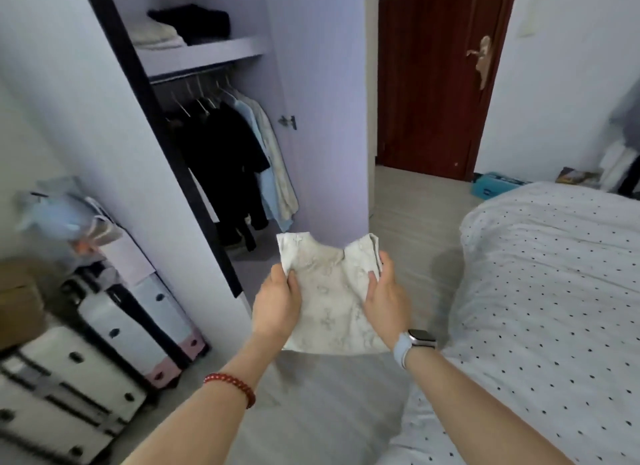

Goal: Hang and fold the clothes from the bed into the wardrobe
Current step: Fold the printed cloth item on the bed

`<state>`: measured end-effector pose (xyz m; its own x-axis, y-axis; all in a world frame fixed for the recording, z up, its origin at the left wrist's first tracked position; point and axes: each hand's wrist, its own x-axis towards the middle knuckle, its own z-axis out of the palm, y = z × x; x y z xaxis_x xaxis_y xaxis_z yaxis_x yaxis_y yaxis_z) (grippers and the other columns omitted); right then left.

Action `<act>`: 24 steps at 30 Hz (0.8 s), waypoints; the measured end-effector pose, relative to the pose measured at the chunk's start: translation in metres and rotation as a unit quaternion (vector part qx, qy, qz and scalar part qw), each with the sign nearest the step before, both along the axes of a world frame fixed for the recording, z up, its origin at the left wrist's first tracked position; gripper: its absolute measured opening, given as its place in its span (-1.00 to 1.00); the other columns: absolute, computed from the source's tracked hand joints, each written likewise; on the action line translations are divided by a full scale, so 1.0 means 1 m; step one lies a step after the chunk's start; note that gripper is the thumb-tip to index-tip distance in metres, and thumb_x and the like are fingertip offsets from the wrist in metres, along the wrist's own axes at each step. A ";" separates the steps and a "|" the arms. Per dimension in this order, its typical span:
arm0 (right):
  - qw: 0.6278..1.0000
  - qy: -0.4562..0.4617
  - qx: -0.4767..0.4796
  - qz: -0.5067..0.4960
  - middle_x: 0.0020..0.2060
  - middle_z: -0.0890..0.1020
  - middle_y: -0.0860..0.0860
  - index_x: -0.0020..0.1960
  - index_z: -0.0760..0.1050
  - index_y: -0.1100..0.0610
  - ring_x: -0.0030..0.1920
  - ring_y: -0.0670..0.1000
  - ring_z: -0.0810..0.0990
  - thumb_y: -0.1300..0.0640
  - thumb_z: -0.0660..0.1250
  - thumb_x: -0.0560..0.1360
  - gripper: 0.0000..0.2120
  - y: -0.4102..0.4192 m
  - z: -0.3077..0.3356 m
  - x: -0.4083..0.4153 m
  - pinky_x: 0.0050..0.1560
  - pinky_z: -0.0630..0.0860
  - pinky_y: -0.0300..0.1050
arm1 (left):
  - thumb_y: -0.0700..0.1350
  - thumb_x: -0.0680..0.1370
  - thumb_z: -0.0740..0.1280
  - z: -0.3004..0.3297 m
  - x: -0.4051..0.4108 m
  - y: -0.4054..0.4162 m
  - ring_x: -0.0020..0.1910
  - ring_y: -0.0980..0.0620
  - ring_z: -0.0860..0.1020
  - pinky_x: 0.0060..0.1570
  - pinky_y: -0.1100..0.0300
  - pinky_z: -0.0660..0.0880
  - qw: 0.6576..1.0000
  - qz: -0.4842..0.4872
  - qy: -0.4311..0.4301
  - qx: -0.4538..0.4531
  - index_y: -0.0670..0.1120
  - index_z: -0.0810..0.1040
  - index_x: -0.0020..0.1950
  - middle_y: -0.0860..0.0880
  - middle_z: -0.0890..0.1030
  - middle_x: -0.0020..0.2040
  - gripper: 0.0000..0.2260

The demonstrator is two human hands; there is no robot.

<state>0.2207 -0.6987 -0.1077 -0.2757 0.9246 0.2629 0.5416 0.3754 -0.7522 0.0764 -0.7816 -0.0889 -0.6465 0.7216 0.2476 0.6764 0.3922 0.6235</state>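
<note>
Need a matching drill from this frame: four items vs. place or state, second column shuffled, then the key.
Items:
1. folded garment
2. dark clothes
3. red bracelet
4. watch

Place or state:
A. on the right wrist
B. hanging on the wardrobe rail
C. held in both hands
D. on the left wrist

Pairs: 1-C, 2-B, 3-D, 4-A

Wardrobe point(194, 125) left, bed point(554, 291) right
</note>
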 end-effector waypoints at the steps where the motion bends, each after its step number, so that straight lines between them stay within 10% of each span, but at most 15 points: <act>1: 1.000 0.006 0.013 0.005 0.05 0.59 0.19 0.46 0.14 0.08 -0.06 0.29 0.56 0.14 0.06 0.61 -0.59 -0.001 0.006 -0.017 -0.23 0.34 -0.02 | -0.07 0.64 0.05 0.007 -0.015 -0.003 -0.17 -0.15 0.48 -0.21 0.00 0.43 1.000 0.000 -0.002 0.010 -0.14 0.30 -0.07 -0.12 0.49 -0.15 -0.82; 24: 0.982 0.117 0.139 0.048 0.12 0.55 0.05 0.35 0.26 0.13 -0.13 0.13 0.54 0.16 0.05 0.62 -0.69 0.240 0.121 -0.230 -0.19 0.42 -0.03 | -0.07 0.64 0.07 0.122 -0.216 0.219 -0.37 0.01 0.42 -0.36 0.07 0.42 0.978 0.019 0.009 0.207 -0.13 0.31 -0.11 -0.04 0.44 -0.29 -0.81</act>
